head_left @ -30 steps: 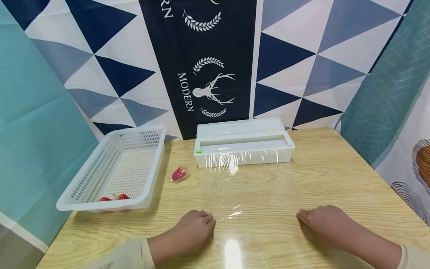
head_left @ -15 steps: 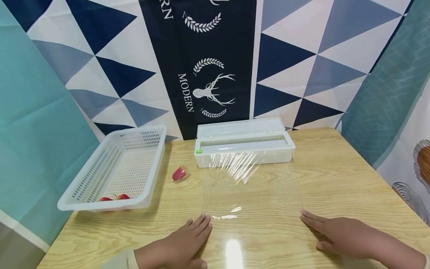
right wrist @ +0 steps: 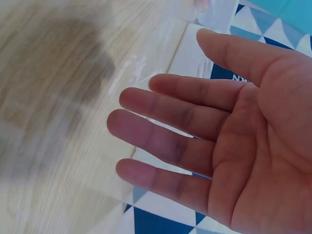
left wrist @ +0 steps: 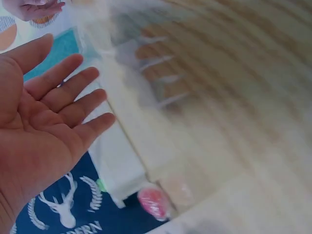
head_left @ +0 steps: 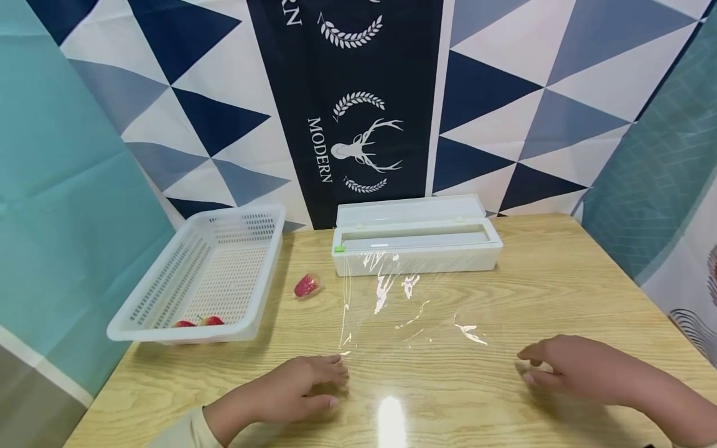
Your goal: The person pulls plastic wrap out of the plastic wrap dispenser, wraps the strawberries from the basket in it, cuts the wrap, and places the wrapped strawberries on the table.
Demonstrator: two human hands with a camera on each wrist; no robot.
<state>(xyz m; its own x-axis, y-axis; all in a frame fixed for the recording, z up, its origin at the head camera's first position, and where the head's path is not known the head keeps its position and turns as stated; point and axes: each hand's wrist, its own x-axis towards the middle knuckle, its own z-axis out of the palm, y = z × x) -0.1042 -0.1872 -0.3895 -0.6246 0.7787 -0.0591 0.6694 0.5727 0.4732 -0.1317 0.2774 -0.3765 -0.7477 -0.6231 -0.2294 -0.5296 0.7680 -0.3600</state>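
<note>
Since the frame half a second earlier, both hands had come up off the table (head_left: 448, 386), their outstretched fingers now bent, and the clear film (head_left: 414, 316) had gone from nearly smooth to creased across its middle.

In the head view the film ran from the front of the white box (head_left: 420, 260) toward the person, between the left hand (head_left: 297, 387) and the right hand (head_left: 582, 368); neither gripped anything. With its near edge unheld, the likeliest trouble was the sheet curling, clinging to itself — or sticking to a finger that brushed it. A hard pull could also have dragged the box forward, since no hand steadied it. The box's lid (head_left: 411, 213) stood up at the back, and a long pale piece lay inside, too hidden to identify. The white basket (head_left: 238, 274) held two red fruits (head_left: 211, 321), partly hidden behind its near rim; a red piece (head_left: 307, 285), seemingly wrapped, lay between basket and box.

In the left wrist view the left hand's fingers were spread and held nothing, with the red piece near the box's end.

In the right wrist view the right hand was bare too — palm showing, fingers loosely extended.
</note>
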